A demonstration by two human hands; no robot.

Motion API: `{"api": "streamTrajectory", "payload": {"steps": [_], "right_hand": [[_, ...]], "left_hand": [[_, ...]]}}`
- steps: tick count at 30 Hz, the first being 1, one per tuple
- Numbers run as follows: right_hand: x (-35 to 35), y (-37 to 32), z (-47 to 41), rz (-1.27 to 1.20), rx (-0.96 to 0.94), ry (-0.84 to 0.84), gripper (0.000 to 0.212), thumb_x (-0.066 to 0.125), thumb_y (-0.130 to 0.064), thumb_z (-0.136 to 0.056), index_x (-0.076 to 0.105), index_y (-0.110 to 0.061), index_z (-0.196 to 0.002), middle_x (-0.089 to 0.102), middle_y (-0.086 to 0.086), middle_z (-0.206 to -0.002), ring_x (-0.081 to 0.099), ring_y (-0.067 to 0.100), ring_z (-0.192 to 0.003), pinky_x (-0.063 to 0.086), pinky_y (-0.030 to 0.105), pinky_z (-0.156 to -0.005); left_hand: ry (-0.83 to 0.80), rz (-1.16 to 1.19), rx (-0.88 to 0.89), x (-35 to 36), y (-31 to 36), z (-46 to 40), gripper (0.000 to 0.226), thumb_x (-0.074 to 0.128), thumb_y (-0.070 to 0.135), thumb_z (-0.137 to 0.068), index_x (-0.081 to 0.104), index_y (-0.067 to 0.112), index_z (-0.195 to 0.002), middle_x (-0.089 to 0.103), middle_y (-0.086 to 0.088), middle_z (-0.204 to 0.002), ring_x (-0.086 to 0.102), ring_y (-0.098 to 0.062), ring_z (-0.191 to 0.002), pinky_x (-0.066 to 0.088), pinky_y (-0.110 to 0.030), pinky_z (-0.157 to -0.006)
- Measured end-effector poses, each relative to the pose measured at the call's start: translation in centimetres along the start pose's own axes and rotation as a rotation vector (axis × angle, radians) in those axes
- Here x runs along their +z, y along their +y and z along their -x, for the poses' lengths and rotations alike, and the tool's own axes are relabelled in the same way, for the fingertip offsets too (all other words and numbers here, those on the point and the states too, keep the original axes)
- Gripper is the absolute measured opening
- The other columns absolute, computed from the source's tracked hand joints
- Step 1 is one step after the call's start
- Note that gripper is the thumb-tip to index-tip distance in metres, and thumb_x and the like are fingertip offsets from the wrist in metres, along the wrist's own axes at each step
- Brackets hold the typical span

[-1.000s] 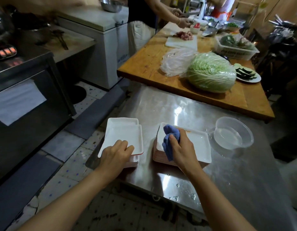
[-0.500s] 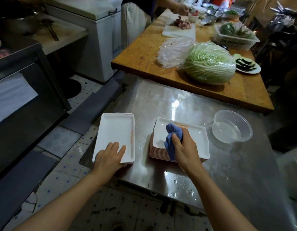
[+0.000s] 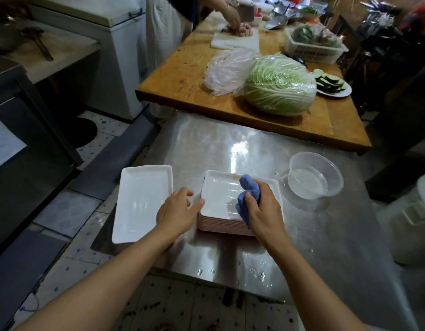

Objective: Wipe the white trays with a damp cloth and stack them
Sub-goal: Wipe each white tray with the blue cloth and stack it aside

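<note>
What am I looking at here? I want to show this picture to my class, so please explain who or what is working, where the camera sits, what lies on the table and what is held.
No machine is at work: these are a person's two bare hands, filmed by one camera worn on the head and looking down over the arms. On the steel table stands a stack of trays, whose top tray is being wiped. The right hand grips a blue cloth that rests on that tray. The left hand, with its fingers relaxed and holding nothing, reaches toward the stack's left edge. Left of it lies a white tray at the table's edge. To the right stands a clear bowl holding water. Beyond, on a wooden table, lies a wrapped cabbage, and another person handles meat there.
</note>
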State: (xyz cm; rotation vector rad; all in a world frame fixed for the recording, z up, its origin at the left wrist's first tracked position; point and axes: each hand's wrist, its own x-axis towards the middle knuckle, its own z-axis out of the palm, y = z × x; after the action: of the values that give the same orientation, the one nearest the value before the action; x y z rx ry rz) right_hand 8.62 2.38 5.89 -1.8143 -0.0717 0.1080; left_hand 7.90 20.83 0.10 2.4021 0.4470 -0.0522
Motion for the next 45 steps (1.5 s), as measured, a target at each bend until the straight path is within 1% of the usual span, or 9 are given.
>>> {"api": "streamTrajectory", "payload": {"steps": [3,9,13,17,22,26,34,38,45], "right_hand": [[0.3,0.4,-0.8,0.107,-0.055,-0.012,0.025,0.044,-0.007,-0.096,0.046,-0.030,-0.106,0.058,-0.012,-0.085,0.061,-0.005,-0.075,0.046,0.004,-0.061],[3.0,0.8,-4.3,0.336,-0.116,-0.089,0.013,0.045,-0.003,-0.085,0.047,-0.014,-0.092,0.059,0.001,-0.082,0.060,0.019,-0.076,0.051,0.048,-0.073],[4.6,2.8,-6.7,0.782,-0.215,-0.157,0.038,0.058,-0.016,-0.085,0.053,-0.009,-0.121,0.044,0.012,-0.135,0.035,0.031,-0.126,0.028,0.034,-0.104],[6.3,3.6,-7.0,0.725,-0.166,-0.190,0.024,0.047,-0.007,-0.086,0.059,-0.007,-0.107,0.049,0.012,-0.119,0.045,0.029,-0.111,0.043,0.039,-0.091],[5.2,5.0,-7.4,0.851,-0.265,-0.204,0.034,0.042,-0.006,-0.092,0.057,-0.010,-0.123,0.050,0.007,-0.127,0.043,0.025,-0.115,0.038,0.032,-0.090],[1.2,5.8,-7.5,1.093,-0.284,-0.103,0.029,0.051,-0.016,-0.087,0.061,-0.011,-0.113,0.054,-0.001,-0.127,0.050,0.024,-0.105,0.030,0.025,-0.078],[-5.2,6.6,-6.7,1.290,-0.177,-0.048,0.030,0.049,-0.025,-0.089,0.055,-0.019,-0.118,0.048,-0.004,-0.129,0.039,0.017,-0.124,0.022,0.032,-0.108],[-5.4,6.3,-4.3,1.244,-0.188,-0.064,0.020,0.043,-0.017,-0.092,0.059,-0.012,-0.103,0.057,0.002,-0.115,0.047,0.022,-0.110,0.033,0.030,-0.090],[-2.8,5.7,-0.2,1.066,-0.062,-0.153,0.034,0.045,0.002,-0.079,0.061,-0.008,-0.107,0.050,0.001,-0.121,0.043,0.022,-0.110,0.039,0.029,-0.078]], "left_hand": [[-0.091,0.110,-0.068,0.9,1.7,-0.6,0.045,0.058,0.033,-0.088,0.049,0.023,-0.130,0.058,0.004,-0.095,0.057,-0.022,-0.101,0.047,-0.033,-0.087],[-0.106,0.230,-0.107,1.5,1.8,-1.0,0.050,0.060,0.008,-0.082,0.053,0.028,-0.128,0.064,-0.005,-0.092,0.059,-0.024,-0.090,0.048,-0.031,-0.078],[-0.094,0.243,-0.098,1.8,1.4,-1.1,0.051,0.060,0.009,-0.082,0.053,0.028,-0.129,0.053,0.008,-0.072,0.055,-0.016,-0.075,0.048,-0.028,-0.072],[-0.096,0.225,-0.092,2.0,1.3,-1.4,0.056,0.060,0.008,-0.080,0.051,0.029,-0.131,0.049,0.007,-0.069,0.049,-0.014,-0.070,0.044,-0.027,-0.069],[-0.105,0.251,-0.100,2.1,1.2,-1.4,0.054,0.057,0.003,-0.077,0.054,0.030,-0.123,0.051,0.007,-0.068,0.050,-0.012,-0.068,0.044,-0.028,-0.065],[-0.120,0.257,-0.112,2.1,1.3,-1.4,0.050,0.058,0.002,-0.079,0.051,0.028,-0.121,0.050,0.005,-0.070,0.051,-0.014,-0.070,0.042,-0.027,-0.061],[-0.098,0.249,-0.102,2.1,1.5,-1.1,0.050,0.056,0.002,-0.077,0.053,0.026,-0.121,0.048,0.006,-0.070,0.049,-0.015,-0.070,0.038,-0.030,-0.062],[-0.080,0.254,-0.101,2.2,1.5,-1.0,0.051,0.056,0.001,-0.077,0.053,0.024,-0.122,0.048,0.004,-0.069,0.050,-0.018,-0.072,0.040,-0.030,-0.065],[-0.087,0.323,-0.106,2.5,1.2,-1.0,0.051,0.057,0.000,-0.078,0.054,0.023,-0.123,0.048,0.003,-0.065,0.052,-0.019,-0.067,0.045,-0.034,-0.065]]}}
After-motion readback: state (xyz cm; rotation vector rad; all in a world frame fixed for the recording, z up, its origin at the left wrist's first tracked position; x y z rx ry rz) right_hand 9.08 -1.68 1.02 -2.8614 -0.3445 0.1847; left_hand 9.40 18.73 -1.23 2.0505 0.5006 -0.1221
